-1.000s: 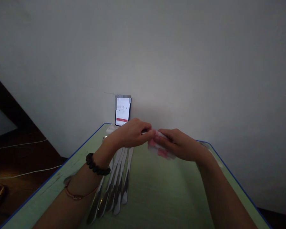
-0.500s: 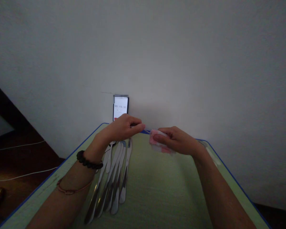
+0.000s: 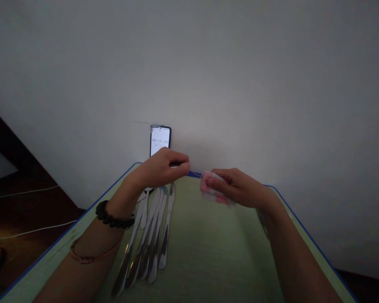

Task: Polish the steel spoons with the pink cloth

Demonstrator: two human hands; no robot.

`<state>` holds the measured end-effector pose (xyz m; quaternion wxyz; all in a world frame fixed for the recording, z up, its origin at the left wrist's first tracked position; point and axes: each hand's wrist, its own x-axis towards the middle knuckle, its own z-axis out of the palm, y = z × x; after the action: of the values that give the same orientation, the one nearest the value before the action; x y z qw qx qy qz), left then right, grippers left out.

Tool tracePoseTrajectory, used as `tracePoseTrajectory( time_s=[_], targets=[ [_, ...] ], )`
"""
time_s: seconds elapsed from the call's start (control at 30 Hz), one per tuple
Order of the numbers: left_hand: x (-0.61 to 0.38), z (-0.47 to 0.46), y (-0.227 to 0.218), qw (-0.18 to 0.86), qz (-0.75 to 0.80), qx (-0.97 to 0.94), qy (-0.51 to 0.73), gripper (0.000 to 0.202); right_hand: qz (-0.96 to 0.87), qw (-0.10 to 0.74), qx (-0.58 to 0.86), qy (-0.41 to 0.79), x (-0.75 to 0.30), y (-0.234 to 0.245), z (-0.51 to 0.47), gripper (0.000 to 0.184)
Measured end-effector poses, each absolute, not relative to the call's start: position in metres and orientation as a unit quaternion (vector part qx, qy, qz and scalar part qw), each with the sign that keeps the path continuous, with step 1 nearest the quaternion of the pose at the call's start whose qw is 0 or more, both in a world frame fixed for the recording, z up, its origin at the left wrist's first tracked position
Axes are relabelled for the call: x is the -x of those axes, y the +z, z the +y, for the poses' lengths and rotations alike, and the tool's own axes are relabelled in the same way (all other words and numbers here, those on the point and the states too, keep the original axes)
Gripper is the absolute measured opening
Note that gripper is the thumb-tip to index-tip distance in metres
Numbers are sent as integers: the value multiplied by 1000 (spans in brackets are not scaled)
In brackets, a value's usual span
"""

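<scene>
My left hand is closed around a thin piece of cutlery whose end barely shows at the fingertips. My right hand is closed on a pink and white cloth, held close to the left fingertips above the far part of the green table. Several metal pieces of cutlery lie side by side on the table under my left forearm. A dark bead bracelet and a thin cord sit on my left wrist.
A phone showing a timer leans upright against the white wall at the table's far edge. The table has a blue rim. White cables run across the dark floor at left. More metal cutlery lies beside my right forearm.
My hands have drawn slightly apart, and the left hand has moved a little left and back. The view has shifted slightly. The phone's timer has advanced by a second.
</scene>
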<state>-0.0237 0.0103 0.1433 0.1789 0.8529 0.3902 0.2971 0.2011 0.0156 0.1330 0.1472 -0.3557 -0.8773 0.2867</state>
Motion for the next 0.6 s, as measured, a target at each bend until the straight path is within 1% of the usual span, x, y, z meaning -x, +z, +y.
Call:
tracePoseTrajectory(
  time_s=[0.17,0.37,0.6],
  targets=[
    [21,9,145,158,392,-856,298,27,-888,143,346,267,-194,135,13,44],
    [8,9,145,127,354,-887,268,29,-898,141,331,253,-185,143,9,44],
    [14,14,138,119,363,-884,268,28,-892,133,343,262,-193,139,13,43]
  ],
)
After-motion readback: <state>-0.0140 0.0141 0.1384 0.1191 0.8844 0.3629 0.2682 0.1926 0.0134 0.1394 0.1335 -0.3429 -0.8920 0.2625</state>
